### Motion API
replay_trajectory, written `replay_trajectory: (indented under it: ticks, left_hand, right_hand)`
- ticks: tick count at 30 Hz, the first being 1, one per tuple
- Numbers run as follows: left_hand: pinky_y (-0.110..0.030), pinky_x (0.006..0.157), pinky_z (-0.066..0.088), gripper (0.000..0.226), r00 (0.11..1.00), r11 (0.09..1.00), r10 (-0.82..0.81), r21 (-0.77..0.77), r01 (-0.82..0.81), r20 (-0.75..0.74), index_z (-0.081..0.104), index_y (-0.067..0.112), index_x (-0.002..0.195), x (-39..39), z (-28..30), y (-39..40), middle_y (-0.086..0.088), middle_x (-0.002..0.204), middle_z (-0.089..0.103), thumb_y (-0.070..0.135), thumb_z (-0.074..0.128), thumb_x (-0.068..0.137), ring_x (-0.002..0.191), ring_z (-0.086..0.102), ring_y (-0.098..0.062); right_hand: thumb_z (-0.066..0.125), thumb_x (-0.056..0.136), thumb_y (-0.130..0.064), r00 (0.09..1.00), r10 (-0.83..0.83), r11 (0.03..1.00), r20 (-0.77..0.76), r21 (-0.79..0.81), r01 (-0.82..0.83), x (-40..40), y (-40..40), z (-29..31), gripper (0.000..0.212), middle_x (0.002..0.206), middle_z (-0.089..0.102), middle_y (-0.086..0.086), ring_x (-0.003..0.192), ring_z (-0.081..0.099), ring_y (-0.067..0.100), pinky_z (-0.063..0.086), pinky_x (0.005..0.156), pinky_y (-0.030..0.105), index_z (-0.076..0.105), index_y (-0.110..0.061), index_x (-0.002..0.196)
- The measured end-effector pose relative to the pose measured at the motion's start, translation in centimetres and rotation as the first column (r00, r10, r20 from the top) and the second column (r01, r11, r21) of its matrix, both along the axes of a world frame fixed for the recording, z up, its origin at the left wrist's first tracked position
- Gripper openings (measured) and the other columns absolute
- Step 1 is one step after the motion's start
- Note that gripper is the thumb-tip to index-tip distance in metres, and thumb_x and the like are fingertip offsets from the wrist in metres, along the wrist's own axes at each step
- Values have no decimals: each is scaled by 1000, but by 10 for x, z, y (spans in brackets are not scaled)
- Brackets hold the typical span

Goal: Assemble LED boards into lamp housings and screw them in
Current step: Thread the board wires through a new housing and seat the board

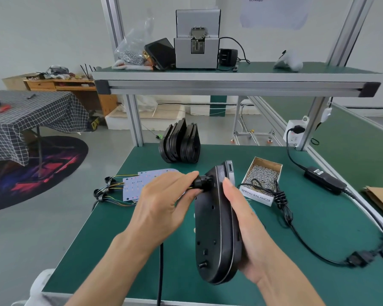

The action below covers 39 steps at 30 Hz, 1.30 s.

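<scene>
- Right now the black lamp housing (pixel 217 228) is held above the green table (pixel 318 217), close to the near edge; its long axis runs from the person toward the far side, the rounded end near the person and the narrow end pointing away and a little to the right.
- Its back side, with small holes and studs, is turned to the left and up.
- The right hand (pixel 250 235) grips the housing from the right side, with the thumb on the upper rim.
- The left hand (pixel 164 206) pinches a black cable fitting (pixel 202 182) at the far end of the housing; a black cable (pixel 160 272) hangs down under this hand.
- Behind the left hand, the white LED boards (pixel 139 182) lie flat near the left edge, their wires reaching past that edge.
- A box of screws (pixel 262 176) stands just right of the housing.
- A stack of black housings (pixel 180 142) stands at the far edge.
- Bare green surface stays open between the housing and the power cord (pixel 307 246) on the right.
</scene>
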<state>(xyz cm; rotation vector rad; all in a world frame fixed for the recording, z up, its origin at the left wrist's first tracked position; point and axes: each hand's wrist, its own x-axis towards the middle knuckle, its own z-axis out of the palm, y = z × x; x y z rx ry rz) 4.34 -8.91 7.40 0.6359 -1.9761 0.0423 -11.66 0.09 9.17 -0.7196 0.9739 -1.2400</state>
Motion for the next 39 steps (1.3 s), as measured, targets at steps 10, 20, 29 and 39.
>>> replay_trajectory:
  ticks: [10,20,29,39]
  left_hand:
    - [-36,72,48,26,996,982,-68,181,58,49,75,6,118,6,17,-1,-2,84,67,20,69,96,77,61,-24]
    - [-6,88,42,23,998,968,-36,247,49,-57,69,17,117,-1,11,8,15,99,67,20,71,94,98,62,4]
    - [-9,90,45,28,996,970,-59,230,74,-71,65,17,122,1,8,14,9,106,68,19,70,95,102,61,3]
    - [-5,87,43,23,988,977,-59,194,87,-141,74,9,112,-2,12,22,14,102,68,15,75,89,96,63,5]
  right_hand:
    - [76,49,-91,986,64,995,-151,-66,-74,4,-1,3,74,119,75,-16,123,65,13,39,119,49,74,-54,112]
    - [62,49,-103,981,76,986,-176,-133,-100,-3,-4,-9,96,125,74,-5,121,67,13,43,116,47,76,-38,119]
    - [43,84,-92,924,-124,898,-362,-437,-50,-5,-12,-15,72,162,36,-24,154,29,7,22,126,55,31,-65,150]
    - [49,89,-84,926,-206,859,-317,-511,16,-5,-16,-15,72,145,60,4,140,52,27,32,119,62,47,-45,149]
